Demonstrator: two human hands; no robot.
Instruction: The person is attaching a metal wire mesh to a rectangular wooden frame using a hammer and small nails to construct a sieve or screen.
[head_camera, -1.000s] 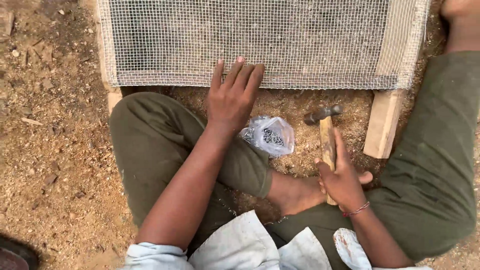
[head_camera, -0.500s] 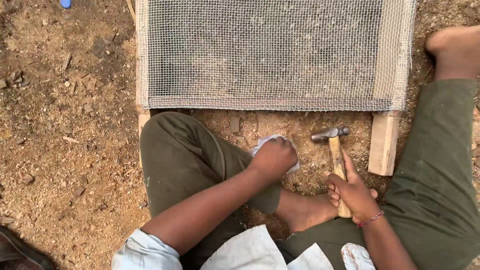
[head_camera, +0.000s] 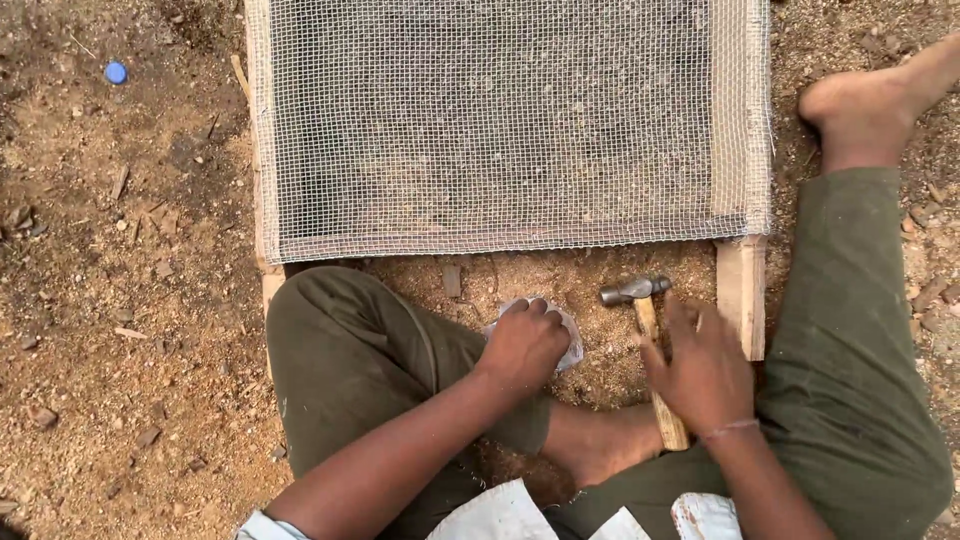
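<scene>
Left hand (head_camera: 523, 345): lay knuckles-up on a small clear plastic bag (head_camera: 570, 340) on the sawdust-strewn ground (head_camera: 130, 330), between the person's knees. The fingers were curled down into the bag; whether they pinched anything inside could not be told. A second before, this hand had pressed flat on the near edge of the mesh; half a second before, it had already come down to the bag, and it sat there in much the same pose.

Right hand (head_camera: 705, 375): rested over the wooden handle of a hammer (head_camera: 650, 330), fingers loosely spread across the handle rather than clenched round it. A second earlier they had been wrapped more closely about the handle. The steel head pointed left, just near of the mesh edge, the handle running toward the person.

Wire mesh screen (head_camera: 500, 120): grey, square-celled, stretched over a wooden frame (head_camera: 741, 295) whose right rail stuck out toward the person, just right of the hammer. It showed larger and fuller than before.

Surroundings: green trouser legs either side, a bare foot (head_camera: 860, 105) far right beside the screen, another foot tucked near the hammer handle. A blue bottle cap (head_camera: 116, 72) lay far left on the dirt.
</scene>
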